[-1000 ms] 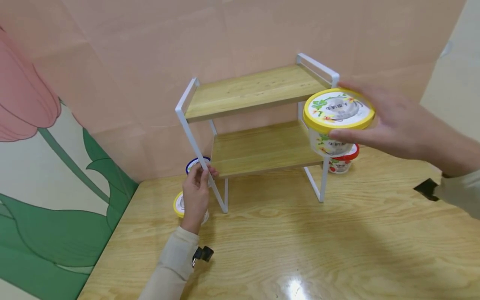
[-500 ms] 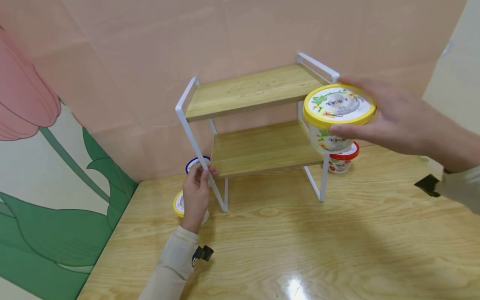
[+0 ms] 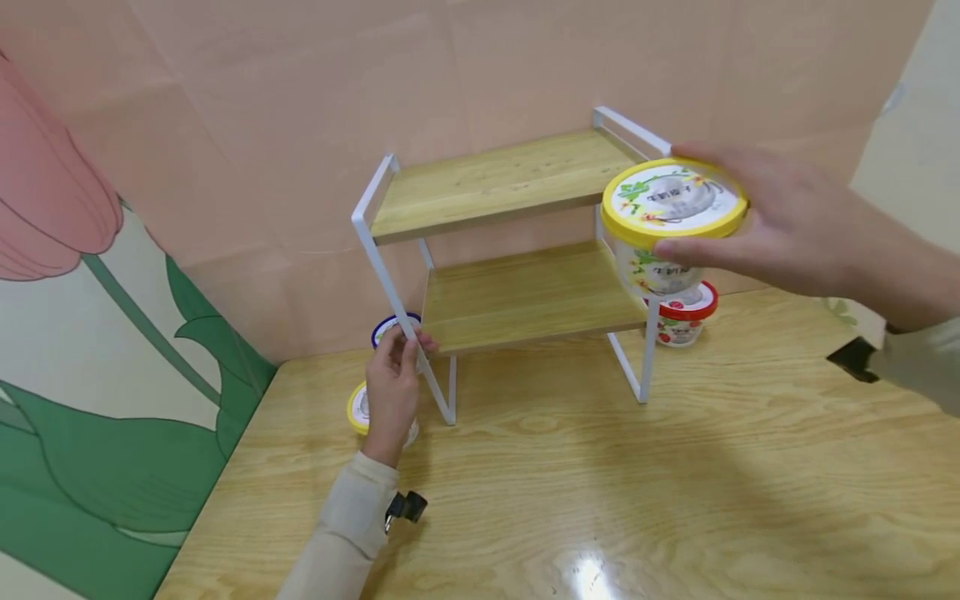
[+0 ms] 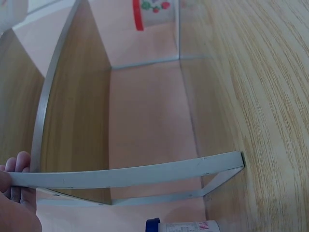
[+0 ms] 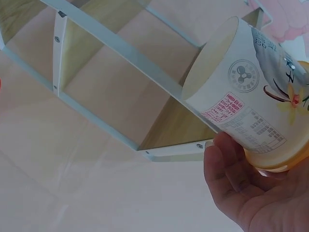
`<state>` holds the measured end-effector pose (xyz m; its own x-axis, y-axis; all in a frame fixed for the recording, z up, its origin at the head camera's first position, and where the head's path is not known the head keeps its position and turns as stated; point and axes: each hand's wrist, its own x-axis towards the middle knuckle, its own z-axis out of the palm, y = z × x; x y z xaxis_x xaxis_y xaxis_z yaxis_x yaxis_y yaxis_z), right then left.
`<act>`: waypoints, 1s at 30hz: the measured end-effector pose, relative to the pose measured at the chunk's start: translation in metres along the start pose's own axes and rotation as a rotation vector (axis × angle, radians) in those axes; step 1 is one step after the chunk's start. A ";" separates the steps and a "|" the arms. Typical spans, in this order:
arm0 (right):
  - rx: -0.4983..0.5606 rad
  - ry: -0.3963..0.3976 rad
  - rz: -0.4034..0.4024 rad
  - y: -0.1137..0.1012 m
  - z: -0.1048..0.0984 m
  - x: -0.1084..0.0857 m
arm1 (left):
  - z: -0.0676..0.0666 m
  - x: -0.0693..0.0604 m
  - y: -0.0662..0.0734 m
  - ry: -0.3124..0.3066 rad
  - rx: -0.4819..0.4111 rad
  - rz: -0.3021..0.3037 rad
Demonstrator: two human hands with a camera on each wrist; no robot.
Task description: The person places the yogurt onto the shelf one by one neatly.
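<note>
My right hand (image 3: 795,221) grips a white paper tub with a yellow lid (image 3: 675,200), upright in the air in front of the right end of a two-tier wooden rack (image 3: 525,292). Thumb and fingers span its lid rim; the right wrist view shows the tub's printed side (image 5: 260,96) and pale base. At the rack's left side, my left hand (image 3: 392,392) pinches the white metal frame (image 4: 120,176) near the lower shelf. Behind that hand, a second yellow-lidded tub (image 3: 358,408) and a blue-lidded tub (image 3: 386,328) are partly hidden.
A red-lidded tub (image 3: 684,315) stands on the wooden table (image 3: 540,500) behind the rack's right leg, partly covered by the held tub. Close behind the rack hangs a pink wall covering (image 3: 300,167). A tulip picture (image 3: 150,358) covers the left side.
My right hand has lifted the yellow-lidded tub slightly and brought it a little left, over the rack's right end. The left hand keeps its place on the frame.
</note>
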<state>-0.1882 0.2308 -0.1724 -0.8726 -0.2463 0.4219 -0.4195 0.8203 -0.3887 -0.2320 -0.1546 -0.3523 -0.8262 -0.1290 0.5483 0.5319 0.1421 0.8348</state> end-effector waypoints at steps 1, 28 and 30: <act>-0.002 -0.002 0.003 -0.001 0.000 0.000 | 0.000 0.000 0.000 0.001 -0.003 0.002; -0.030 -0.004 0.022 -0.008 -0.012 0.014 | 0.002 0.000 -0.001 -0.008 0.006 0.004; -0.033 -0.006 0.029 -0.008 -0.013 0.015 | 0.002 0.001 0.000 -0.007 0.010 0.001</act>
<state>-0.1942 0.2272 -0.1520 -0.8856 -0.2255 0.4060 -0.3860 0.8435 -0.3735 -0.2330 -0.1527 -0.3524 -0.8268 -0.1219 0.5492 0.5312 0.1521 0.8335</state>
